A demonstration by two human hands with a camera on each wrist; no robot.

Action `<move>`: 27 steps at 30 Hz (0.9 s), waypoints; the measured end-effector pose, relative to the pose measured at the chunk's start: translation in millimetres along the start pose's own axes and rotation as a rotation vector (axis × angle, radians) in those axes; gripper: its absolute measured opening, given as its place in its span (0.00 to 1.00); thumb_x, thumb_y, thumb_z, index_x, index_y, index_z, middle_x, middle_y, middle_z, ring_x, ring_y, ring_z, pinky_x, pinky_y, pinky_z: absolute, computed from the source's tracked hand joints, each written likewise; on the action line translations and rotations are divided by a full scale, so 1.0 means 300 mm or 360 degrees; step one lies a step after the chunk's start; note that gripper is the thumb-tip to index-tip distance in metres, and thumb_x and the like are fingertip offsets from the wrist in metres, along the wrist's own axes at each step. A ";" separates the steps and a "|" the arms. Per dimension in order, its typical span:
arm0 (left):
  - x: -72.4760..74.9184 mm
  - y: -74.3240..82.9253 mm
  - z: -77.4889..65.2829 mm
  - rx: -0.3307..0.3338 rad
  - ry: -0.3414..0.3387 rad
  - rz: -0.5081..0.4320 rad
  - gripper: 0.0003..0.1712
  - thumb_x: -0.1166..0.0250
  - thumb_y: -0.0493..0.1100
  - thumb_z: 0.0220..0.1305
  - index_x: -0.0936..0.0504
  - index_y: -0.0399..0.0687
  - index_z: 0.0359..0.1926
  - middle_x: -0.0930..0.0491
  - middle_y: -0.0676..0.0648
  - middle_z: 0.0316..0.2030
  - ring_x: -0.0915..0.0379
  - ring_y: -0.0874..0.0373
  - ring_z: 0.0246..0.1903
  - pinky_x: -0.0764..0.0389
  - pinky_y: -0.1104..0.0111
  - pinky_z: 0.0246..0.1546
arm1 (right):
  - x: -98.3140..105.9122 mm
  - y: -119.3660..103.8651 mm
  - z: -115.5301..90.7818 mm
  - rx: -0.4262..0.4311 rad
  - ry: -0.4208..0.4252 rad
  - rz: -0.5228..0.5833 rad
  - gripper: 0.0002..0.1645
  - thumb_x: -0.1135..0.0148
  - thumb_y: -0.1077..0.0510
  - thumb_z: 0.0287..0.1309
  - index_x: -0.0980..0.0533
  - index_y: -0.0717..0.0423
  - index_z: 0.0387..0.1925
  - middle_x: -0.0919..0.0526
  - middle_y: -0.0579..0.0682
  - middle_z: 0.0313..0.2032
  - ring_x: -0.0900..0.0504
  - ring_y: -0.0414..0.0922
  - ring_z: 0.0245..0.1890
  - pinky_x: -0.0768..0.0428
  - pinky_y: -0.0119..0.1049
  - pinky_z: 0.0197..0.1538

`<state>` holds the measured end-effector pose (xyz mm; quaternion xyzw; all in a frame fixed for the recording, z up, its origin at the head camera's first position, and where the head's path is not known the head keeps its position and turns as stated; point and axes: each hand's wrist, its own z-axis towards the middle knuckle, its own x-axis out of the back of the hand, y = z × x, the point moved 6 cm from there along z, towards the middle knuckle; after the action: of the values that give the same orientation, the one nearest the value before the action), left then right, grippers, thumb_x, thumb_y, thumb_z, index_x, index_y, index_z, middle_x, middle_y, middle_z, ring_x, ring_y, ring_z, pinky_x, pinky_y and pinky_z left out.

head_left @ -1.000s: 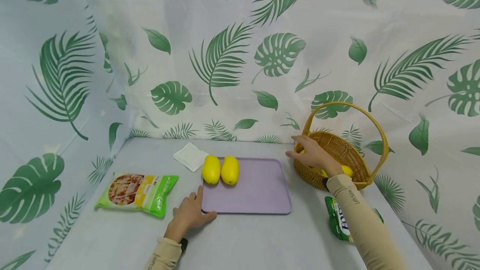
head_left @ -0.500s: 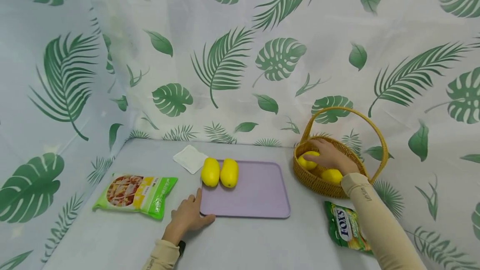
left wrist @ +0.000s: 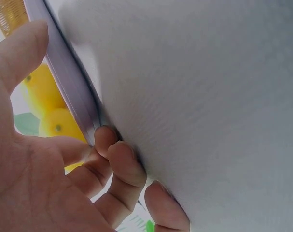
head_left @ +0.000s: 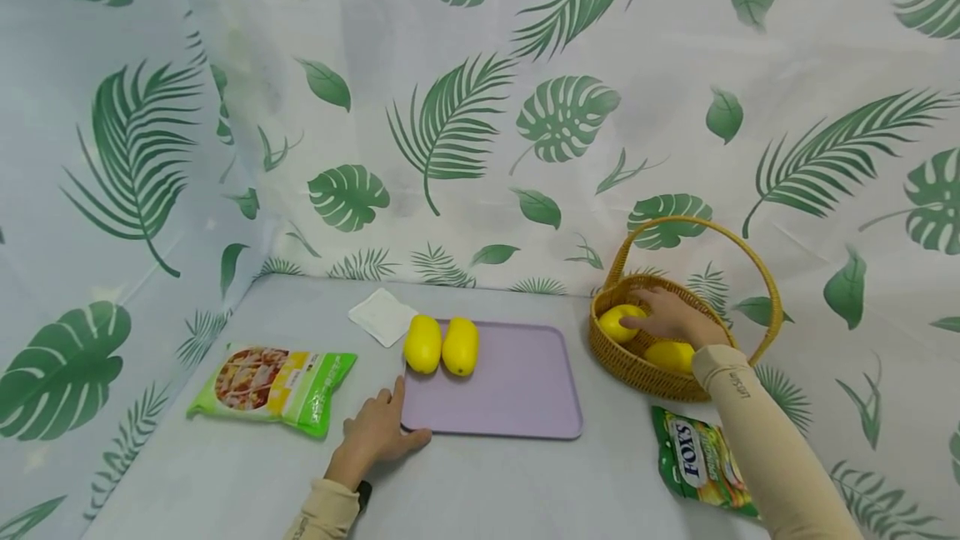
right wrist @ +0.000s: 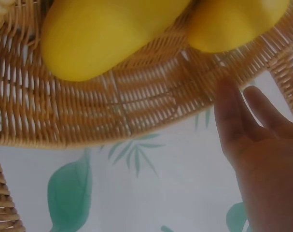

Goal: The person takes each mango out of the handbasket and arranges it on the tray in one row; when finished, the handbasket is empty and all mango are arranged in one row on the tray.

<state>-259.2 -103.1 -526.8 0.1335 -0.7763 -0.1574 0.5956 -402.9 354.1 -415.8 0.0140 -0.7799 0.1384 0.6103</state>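
Note:
My left hand [head_left: 377, 433] touches the near left corner of the lilac tray [head_left: 517, 390], thumb along the front rim, fingers at the left rim. Two yellow mangoes [head_left: 423, 345] lie side by side at that tray's left end. On the right, my right hand [head_left: 670, 314] reaches into the wicker basket [head_left: 622, 359], its fingers fairly straight. Beside its thumb lies one yellow mango [head_left: 619, 323]; a second mango [head_left: 670, 356] sits under the wrist. The right wrist view shows the fingertips [right wrist: 228, 92] over the basket's inner wall, apart from the mangoes in that picture.
A green pizza-picture bag [head_left: 273, 388] lies left of the tray. Behind the tray's left end is a white square packet [head_left: 382, 317]. A green Foxs sweets bag [head_left: 701, 461] lies in front of the basket, partly under the right forearm. The basket's tall handle [head_left: 705, 223] arches above it.
My right hand has moved from the basket's left rim inward to the right, beside the left mango. The left hand has stayed at the tray corner.

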 end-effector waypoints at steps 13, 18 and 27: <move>0.002 0.000 0.001 0.0000 -0.0008 -0.0017 0.59 0.29 0.67 0.54 0.42 0.40 0.76 0.28 0.31 0.64 0.28 0.33 0.60 0.31 0.25 0.53 | -0.013 0.029 0.036 -0.0087 -0.0154 0.0012 0.53 0.42 0.34 0.65 0.44 0.68 0.74 0.42 0.76 0.72 0.46 0.76 0.72 0.43 0.73 0.71; 0.003 -0.008 0.002 0.0008 0.0002 -0.0017 0.59 0.28 0.66 0.54 0.42 0.40 0.76 0.28 0.32 0.64 0.28 0.34 0.60 0.31 0.25 0.53 | -0.029 0.024 0.068 -0.0024 -0.0150 -0.0014 0.52 0.41 0.34 0.65 0.41 0.68 0.73 0.38 0.75 0.70 0.43 0.75 0.71 0.40 0.71 0.70; -0.002 -0.013 0.010 -0.0001 -0.0007 -0.0022 0.60 0.29 0.67 0.54 0.43 0.40 0.77 0.28 0.32 0.64 0.28 0.34 0.60 0.31 0.25 0.54 | -0.069 0.038 0.113 -0.0117 -0.0279 -0.0008 0.53 0.42 0.31 0.63 0.41 0.62 0.75 0.39 0.73 0.71 0.43 0.74 0.72 0.39 0.72 0.69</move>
<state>-261.8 -106.2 -529.5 0.1384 -0.7765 -0.1621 0.5930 -432.0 354.0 -445.3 0.0056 -0.8349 0.1063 0.5401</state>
